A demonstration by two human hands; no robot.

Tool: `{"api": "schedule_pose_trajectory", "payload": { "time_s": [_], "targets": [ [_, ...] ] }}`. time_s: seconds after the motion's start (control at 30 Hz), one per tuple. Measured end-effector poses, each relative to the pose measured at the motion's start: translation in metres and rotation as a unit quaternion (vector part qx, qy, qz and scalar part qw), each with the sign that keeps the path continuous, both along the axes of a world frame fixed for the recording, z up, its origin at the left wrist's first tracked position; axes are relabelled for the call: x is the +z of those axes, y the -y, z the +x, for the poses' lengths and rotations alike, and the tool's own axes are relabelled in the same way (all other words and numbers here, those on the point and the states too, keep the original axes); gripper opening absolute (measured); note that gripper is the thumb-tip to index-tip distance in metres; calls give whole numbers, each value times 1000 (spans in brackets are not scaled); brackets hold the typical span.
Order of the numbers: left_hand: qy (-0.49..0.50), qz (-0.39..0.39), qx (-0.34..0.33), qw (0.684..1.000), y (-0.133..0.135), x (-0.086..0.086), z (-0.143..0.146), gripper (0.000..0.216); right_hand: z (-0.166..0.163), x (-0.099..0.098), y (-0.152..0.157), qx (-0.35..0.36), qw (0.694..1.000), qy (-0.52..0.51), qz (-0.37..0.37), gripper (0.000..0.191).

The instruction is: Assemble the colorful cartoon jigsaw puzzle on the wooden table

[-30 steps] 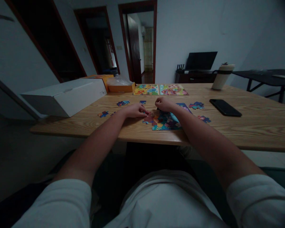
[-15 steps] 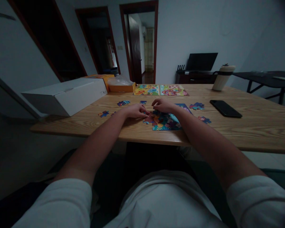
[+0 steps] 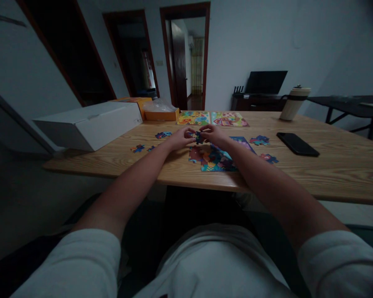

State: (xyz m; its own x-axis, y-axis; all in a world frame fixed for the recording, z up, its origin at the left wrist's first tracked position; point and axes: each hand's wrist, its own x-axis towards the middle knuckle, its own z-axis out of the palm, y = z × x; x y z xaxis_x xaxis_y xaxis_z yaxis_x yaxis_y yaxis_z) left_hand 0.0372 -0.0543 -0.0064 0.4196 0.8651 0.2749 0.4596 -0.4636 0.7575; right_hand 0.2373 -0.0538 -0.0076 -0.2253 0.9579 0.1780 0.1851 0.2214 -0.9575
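A small dark blue puzzle piece (image 3: 199, 138) is held up just beyond the partly joined jigsaw puzzle (image 3: 216, 161). My left hand (image 3: 180, 138) pinches at its left side, fingers curled in. From the right, my right hand (image 3: 214, 135) grips the piece between thumb and fingertips. The joined puzzle shows a colourful picture with blue, purple and yellow parts, and a reddish-brown section (image 3: 195, 153) at its left. My right forearm hides part of it.
Loose pieces lie to the left (image 3: 138, 148) and right (image 3: 260, 140). A black phone (image 3: 297, 144) and a cream tumbler (image 3: 295, 103) are on the right. Farther back are two picture puzzles (image 3: 194, 118), an orange box (image 3: 161, 114) with clear plastic, and a white box (image 3: 108, 124).
Both hands have lifted away from the left edge of the joined puzzle and moved slightly farther back. The dark piece now shows between them, and the reddish-brown section is uncovered.
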Motion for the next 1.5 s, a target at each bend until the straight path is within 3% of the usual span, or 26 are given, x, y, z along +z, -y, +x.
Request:
{"api": "schedule_pose_trajectory", "payload": {
  "time_s": [0.17, 0.43, 0.57, 0.67, 0.8, 0.93, 1.17, 1.4, 1.5],
  "targets": [
    [16, 2, 24, 1000, -5, -3, -1, 25, 0, -3, -2, -13, 1000, -8, -9, 14],
    [-14, 25, -5, 1000, -12, 0, -1, 23, 7, -15, -17, 2, 987, 138, 87, 13],
    [-22, 27, 27, 999, -15, -2, 1, 23, 2, -17, -16, -22, 980, 184, 65, 12],
    [-42, 25, 50, 998, -16, -7, -1, 26, -2, -17, -14, -26, 981, 190, 43, 23],
    [-126, 47, 25, 991, -17, -10, -5, 33, -4, -20, -13, -14, 979, 193, 58, 40],
    [-209, 71, 19, 975, -18, -10, -9, 34, -5, -22, -12, -14, 960, 264, 95, 29],
    [-243, 60, -8, 968, -16, -5, -14, 31, -1, -17, -6, -4, 883, 429, 190, 25],
    [-280, 72, -22, 957, -14, -4, -11, 28, -1, -17, -6, 8, 882, 436, 178, 24],
    [-212, 84, 46, 972, -22, 5, -29, 30, 3, -14, -8, -24, 893, 410, 182, 32]
  ]
}}
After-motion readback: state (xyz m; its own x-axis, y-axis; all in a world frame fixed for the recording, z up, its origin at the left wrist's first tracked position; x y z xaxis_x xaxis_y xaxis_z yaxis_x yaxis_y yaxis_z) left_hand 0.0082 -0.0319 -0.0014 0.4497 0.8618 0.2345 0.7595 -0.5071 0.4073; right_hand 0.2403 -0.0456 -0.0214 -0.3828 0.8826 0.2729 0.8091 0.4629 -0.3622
